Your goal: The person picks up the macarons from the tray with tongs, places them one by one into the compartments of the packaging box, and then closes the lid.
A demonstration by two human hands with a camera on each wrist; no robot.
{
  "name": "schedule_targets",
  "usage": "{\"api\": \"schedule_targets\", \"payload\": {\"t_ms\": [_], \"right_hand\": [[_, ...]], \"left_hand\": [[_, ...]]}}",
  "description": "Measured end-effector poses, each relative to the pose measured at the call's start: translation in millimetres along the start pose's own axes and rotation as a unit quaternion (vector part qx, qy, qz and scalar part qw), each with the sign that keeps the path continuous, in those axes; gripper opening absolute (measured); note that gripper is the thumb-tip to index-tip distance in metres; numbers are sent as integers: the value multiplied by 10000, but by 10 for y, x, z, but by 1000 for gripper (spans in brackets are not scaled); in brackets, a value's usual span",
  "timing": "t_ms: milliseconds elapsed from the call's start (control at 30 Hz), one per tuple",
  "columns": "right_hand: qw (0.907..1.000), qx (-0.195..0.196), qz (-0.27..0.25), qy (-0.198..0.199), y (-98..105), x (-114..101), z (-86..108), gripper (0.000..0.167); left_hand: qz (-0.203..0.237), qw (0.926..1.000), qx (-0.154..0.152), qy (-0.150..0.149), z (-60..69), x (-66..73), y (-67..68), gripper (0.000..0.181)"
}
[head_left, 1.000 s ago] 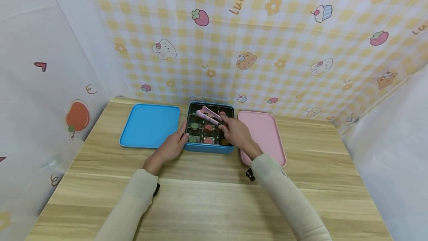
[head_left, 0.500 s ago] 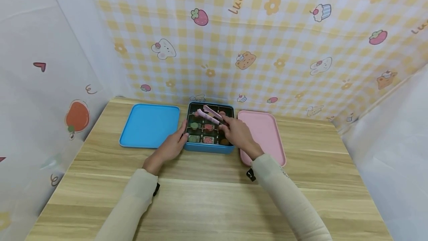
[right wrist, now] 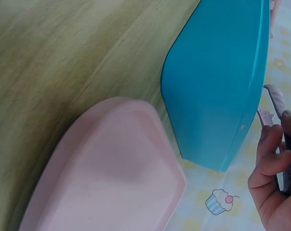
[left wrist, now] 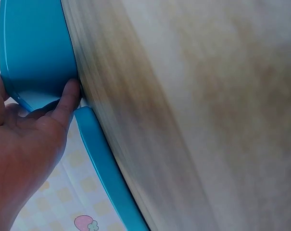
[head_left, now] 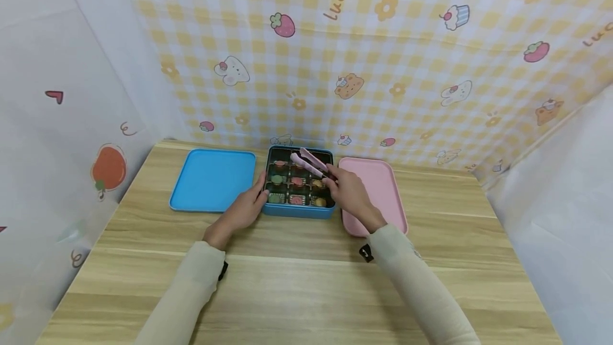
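Observation:
In the head view a blue box (head_left: 298,211) stands open-topped on the table, with a dark divided insert holding small wrapped sweets. Green sweets (head_left: 276,180) lie on the left, red ones (head_left: 297,181) in the middle column, and yellowish ones (head_left: 320,202) on the right. My left hand (head_left: 244,207) holds the box's left side, thumb near the rim and a finger lower on the wall in the left wrist view. My right hand (head_left: 351,191) pinches a pair of tongs (head_left: 306,165) with pink arms and a dark handle. Their tips hover over the back compartments, apparently holding nothing.
To the left lies a flat blue lid (head_left: 214,180). A pink tray (head_left: 380,188) is close to the box's right side, partly under my right forearm. The patterned cloth (head_left: 306,68) rises directly behind the wooden table (head_left: 287,292).
My right hand and the tongs have moved right, away from the back-left compartment. A reddish sweet there is now uncovered. My left hand keeps its place on the box.

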State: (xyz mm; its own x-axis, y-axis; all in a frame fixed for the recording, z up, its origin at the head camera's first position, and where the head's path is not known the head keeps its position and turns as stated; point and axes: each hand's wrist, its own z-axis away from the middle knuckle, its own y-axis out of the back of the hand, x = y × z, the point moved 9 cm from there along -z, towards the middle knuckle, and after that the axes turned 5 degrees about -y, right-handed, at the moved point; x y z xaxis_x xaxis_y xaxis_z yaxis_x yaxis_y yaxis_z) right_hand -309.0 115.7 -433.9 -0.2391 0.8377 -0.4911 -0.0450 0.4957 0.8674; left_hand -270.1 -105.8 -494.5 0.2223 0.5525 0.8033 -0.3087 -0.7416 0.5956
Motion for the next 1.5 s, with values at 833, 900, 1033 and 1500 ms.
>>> {"api": "schedule_targets", "payload": {"t_ms": [833, 900, 1033, 1500], "right_hand": [[9973, 661, -258, -188, 378, 443, 296, 43], [9974, 667, -183, -205, 392, 490, 321, 39], [9972, 681, -213, -226, 411, 588, 371, 38], [9964, 778, -152, -315, 479, 839, 541, 37]], "left_hand": [[7, 9998, -57, 169, -1, -66, -23, 62], [-6, 9998, -58, 180, -1, -69, -23, 62], [-30, 9999, -45, 155, -8, -60, -21, 62], [22, 10000, -62, 63, -1, -33, -15, 62]]}}
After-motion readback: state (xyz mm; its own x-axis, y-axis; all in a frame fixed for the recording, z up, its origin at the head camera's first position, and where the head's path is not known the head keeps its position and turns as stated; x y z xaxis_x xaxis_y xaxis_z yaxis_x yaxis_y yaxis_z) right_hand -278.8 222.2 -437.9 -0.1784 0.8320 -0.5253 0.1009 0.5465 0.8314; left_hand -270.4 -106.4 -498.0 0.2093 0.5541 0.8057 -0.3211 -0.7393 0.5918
